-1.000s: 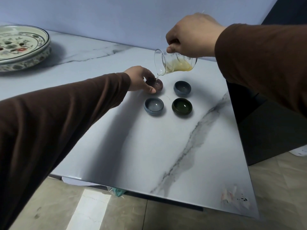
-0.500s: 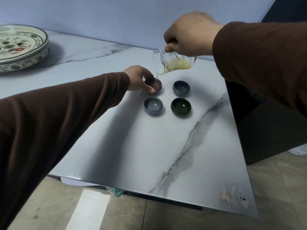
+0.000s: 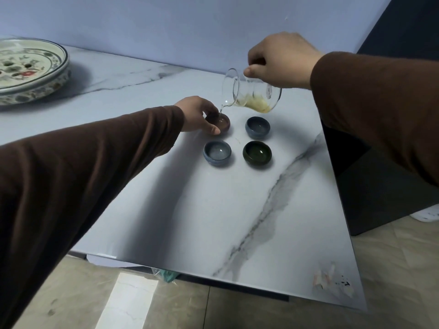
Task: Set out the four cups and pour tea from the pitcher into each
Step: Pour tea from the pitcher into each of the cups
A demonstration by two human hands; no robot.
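Observation:
Small cups stand in a square on the marble table [image 3: 213, 222]: a brown cup [image 3: 222, 123] at the far left, a blue cup [image 3: 257, 127] at the far right, a light-blue cup [image 3: 217, 153] at the near left and a dark green cup [image 3: 257, 153] at the near right. My left hand [image 3: 198, 115] holds the brown cup by its sides. My right hand [image 3: 280, 60] grips a glass pitcher [image 3: 251, 91], tipped steeply to the left. A thin stream of yellow tea runs from its spout into the brown cup.
A large painted ceramic tea tray [image 3: 28, 70] sits at the table's far left. A wall runs behind the table. A dark cabinet [image 3: 380, 186] stands past the right edge. Tiled floor lies beyond the near edge.
The pitcher has tipped further, its base raised, while tea keeps flowing into the brown cup. My left hand stays on that cup.

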